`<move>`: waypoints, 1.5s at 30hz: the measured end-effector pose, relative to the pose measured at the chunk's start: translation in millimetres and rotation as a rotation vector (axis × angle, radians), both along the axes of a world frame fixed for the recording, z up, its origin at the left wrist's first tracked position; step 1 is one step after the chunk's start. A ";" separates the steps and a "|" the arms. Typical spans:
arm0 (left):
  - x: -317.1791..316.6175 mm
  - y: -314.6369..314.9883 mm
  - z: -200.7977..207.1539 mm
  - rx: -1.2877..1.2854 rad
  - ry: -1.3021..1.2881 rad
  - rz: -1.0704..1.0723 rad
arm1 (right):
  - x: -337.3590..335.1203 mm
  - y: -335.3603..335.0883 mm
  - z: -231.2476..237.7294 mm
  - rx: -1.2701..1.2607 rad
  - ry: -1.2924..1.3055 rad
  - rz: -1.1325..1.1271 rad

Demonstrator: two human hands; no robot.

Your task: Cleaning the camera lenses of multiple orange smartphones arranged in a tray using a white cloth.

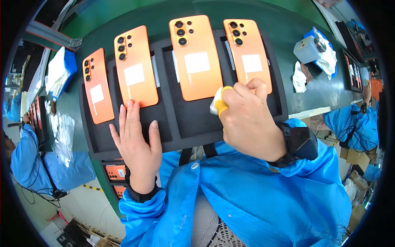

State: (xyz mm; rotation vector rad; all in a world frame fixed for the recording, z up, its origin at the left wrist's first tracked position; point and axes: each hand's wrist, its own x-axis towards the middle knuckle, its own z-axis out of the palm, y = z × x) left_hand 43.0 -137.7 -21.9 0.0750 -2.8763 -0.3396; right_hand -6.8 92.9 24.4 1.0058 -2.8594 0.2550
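Four orange phones [196,57] lying face down on the black tray [181,123], left hand [138,142] flat and spread on it, right hand [247,119] pinching a cloth [214,105] at the rightmost, wiping seemingly unfinished.

four orange phone back covers [196,57] on one black foam tray [187,123], each with one white sticker [197,62], two more orange covers [116,171] on a lower shelf, two hands [138,140], one white cloth [214,105]
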 end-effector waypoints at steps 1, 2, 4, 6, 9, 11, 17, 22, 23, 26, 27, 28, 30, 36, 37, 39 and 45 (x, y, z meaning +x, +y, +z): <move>0.6 -0.4 -0.7 -0.008 -0.008 0.014 | 0.9 4.5 2.5 -0.010 -0.112 0.036; 0.5 -1.4 -1.6 -0.012 -0.008 0.010 | -2.3 11.4 5.9 -0.015 -0.113 0.032; 1.7 -0.7 -1.1 -0.026 0.010 0.017 | -12.2 33.3 13.4 -0.080 0.161 -0.111; 1.6 1.6 0.0 -0.031 0.025 0.013 | -27.5 55.8 11.3 -0.134 0.291 -0.230; -2.7 2.6 -1.3 -0.015 0.029 0.009 | -38.7 72.9 -14.5 -0.153 0.275 -0.191; -5.4 3.3 -2.0 -0.001 0.020 0.008 | -35.5 74.1 -28.1 -0.187 0.201 -0.063; -2.4 3.0 0.4 -0.027 0.024 0.032 | -5.4 82.9 -23.0 -0.111 0.043 0.107; -3.4 4.3 -0.4 0.003 0.014 0.009 | -6.0 100.8 -7.3 -0.206 0.174 -0.163; -3.4 4.8 -0.6 0.014 0.016 0.007 | -7.8 98.0 -10.7 -0.189 0.222 -0.218; -2.9 1.3 -0.2 0.028 0.021 -0.020 | -5.5 83.4 -24.8 -0.105 0.270 -0.301; -1.4 -0.2 -0.5 0.008 0.015 -0.016 | -1.8 80.8 -26.6 -0.041 0.265 -0.313; -0.8 -0.7 -1.0 -0.011 0.009 -0.012 | 2.6 79.1 -24.9 -0.037 0.265 -0.324; -1.7 0.5 -0.9 -0.010 0.010 -0.031 | 12.0 77.1 -20.5 -0.088 0.137 -0.319; -0.9 0.4 -1.5 0.006 0.009 -0.012 | 28.1 101.1 -2.1 -0.146 -0.135 -0.334; -1.1 1.1 -0.6 0.013 0.014 -0.015 | 27.2 108.4 2.7 -0.190 -0.097 -0.343; -2.5 1.4 -1.0 0.023 0.014 -0.022 | 27.0 127.1 10.2 -0.144 -0.013 -0.419; -5.0 4.4 2.3 0.116 0.051 -0.031 | 5.0 163.8 -21.8 -0.145 0.399 -0.658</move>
